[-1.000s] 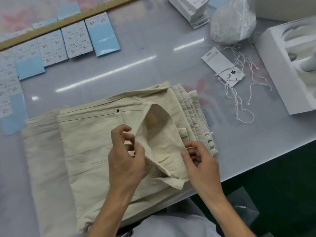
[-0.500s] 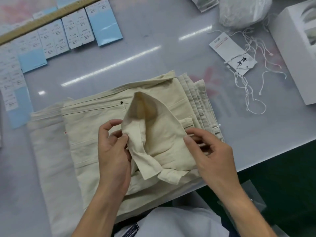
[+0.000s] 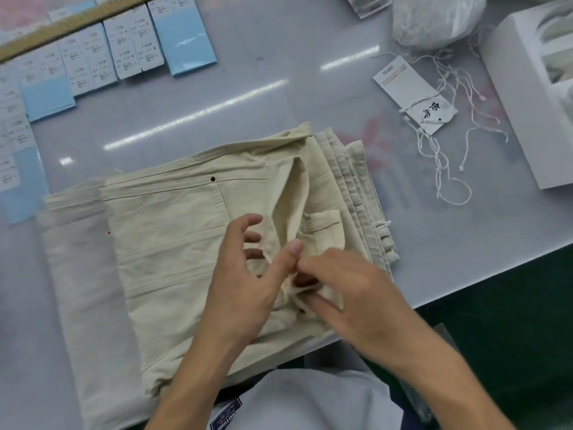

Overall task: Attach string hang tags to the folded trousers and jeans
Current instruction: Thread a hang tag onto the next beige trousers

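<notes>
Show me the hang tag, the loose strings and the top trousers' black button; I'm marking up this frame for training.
Hang tag (image 3: pixel 403 83): head view, its white upper card.
Loose strings (image 3: pixel 453 193): head view, the near loop.
Black button (image 3: pixel 212 179): head view, its centre, on the top beige trousers (image 3: pixel 167 231).

A stack of folded trousers (image 3: pixel 173 249) lies on the table (image 3: pixel 248 88) at its near edge; both hands rest on the stack's near right part, the left hand (image 3: pixel 245 287) just left of the right hand (image 3: pixel 350 293), thumb touching it; a hang tag (image 3: pixel 412 94) lies far right of the stack, among loose strings (image 3: pixel 446 156) that trail toward the near side; a bag (image 3: pixel 434 20) sits behind them; a box (image 3: pixel 527 97) stands at the right edge; rows of cards (image 3: pixel 130 48) lie far left, before a ruler (image 3: pixel 71 26).
</notes>
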Demonstrator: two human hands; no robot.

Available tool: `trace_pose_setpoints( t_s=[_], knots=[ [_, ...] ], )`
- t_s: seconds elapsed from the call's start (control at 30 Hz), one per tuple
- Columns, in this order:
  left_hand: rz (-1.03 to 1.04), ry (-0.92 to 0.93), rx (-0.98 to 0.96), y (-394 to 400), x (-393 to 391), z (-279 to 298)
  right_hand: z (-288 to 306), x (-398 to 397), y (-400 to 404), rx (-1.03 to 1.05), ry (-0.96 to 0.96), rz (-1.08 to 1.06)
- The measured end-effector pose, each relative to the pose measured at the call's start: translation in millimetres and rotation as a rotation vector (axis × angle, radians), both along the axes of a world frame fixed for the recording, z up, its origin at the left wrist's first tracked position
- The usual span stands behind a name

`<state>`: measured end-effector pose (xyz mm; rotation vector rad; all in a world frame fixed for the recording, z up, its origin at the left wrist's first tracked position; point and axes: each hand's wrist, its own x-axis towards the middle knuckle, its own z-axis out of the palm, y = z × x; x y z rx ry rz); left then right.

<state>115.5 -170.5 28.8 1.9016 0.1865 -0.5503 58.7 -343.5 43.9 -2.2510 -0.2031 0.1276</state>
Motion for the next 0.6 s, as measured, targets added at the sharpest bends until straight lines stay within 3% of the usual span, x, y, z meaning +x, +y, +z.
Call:
trace_pose_setpoints(
  t_s=[0.1,0.17,0.23,0.33,0.4,0.47,0.53,0.6],
  knots=[
    [0.124,0.083,-0.074,1.4,4.3,-9.1,-4.5,-18.4,24.3,0.106,-0.167,-0.130],
    [0.163,0.003,-0.002,5.3,6.9,-12.6,-9.4,-30.2,19.6,0.284,-0.128,-0.470],
    [0.131,-0.066,0.101,8.9,8.9,-14.4,-14.1,-35.0,7.4,0.261,0.005,-0.662],
    [0.060,-0.029,0.088,8.6,7.6,-11.2,-22.1,-32.4,10.4,-0.064,0.053,-0.346],
    [-0.045,-0.010,0.087,7.6,6.6,-2.0,-25.1,-27.2,26.5,-0.097,0.025,-0.180],
    [-0.267,-0.061,0.253,10.3,5.9,4.0,-24.5,-22.3,40.3,-0.034,0.028,-0.108],
    [-0.389,-0.049,0.367,10.4,10.1,5.3,-25.9,-25.1,42.2,0.099,0.000,-0.152],
    [-0.355,-0.014,0.313,7.6,14.7,0.5,-28.6,-32.5,34.1,0.139,0.004,-0.342]
  ],
)
